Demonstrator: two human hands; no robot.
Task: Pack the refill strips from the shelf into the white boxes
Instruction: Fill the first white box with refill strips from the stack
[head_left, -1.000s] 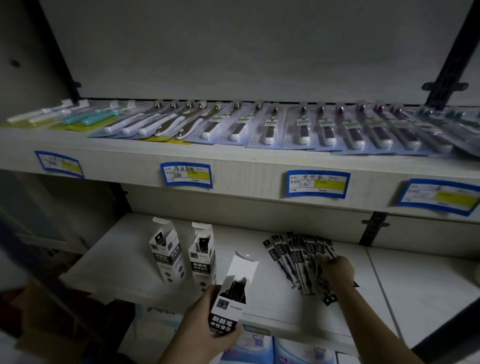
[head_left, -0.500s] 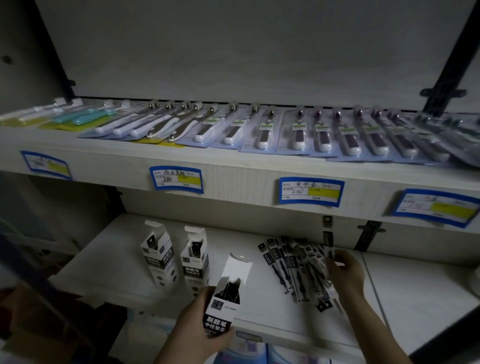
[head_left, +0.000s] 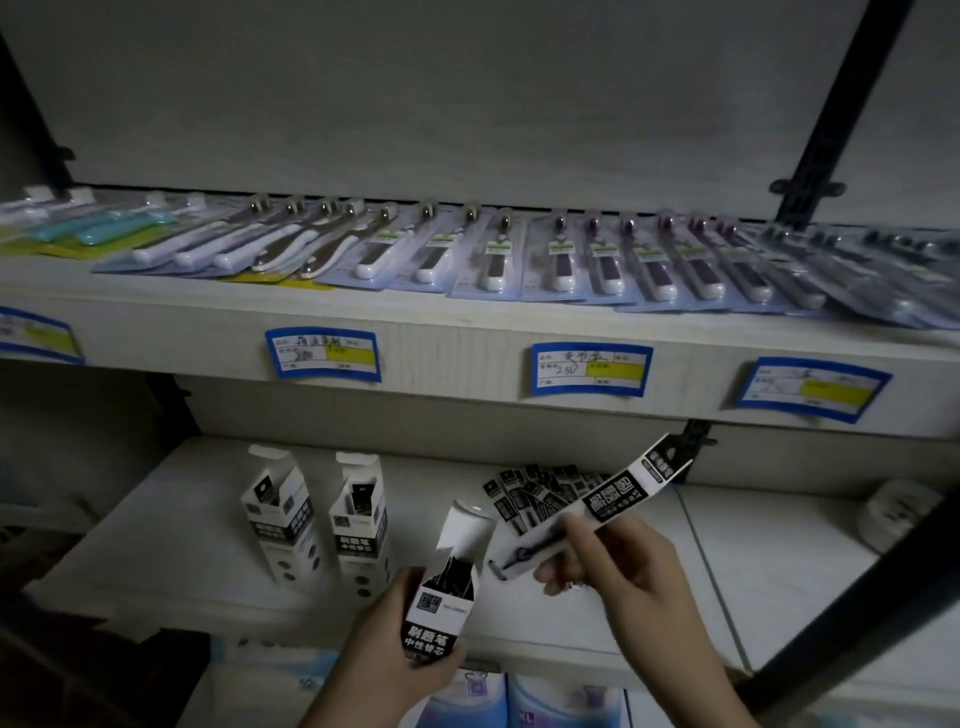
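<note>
Right hand has lifted one refill strip off the fanned pile, pinching it, aiming its lower end boxward. Left hand is gripping the open white box, tilted to receive, above the shelf.

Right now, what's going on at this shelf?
A person is packing refill strips into white boxes. The left hand grips an open white box that already holds dark refills, flap up. The right hand pinches one refill strip above the lower shelf, angled toward that box. More strips lie on the shelf, and two open boxes stand to the left.
</note>
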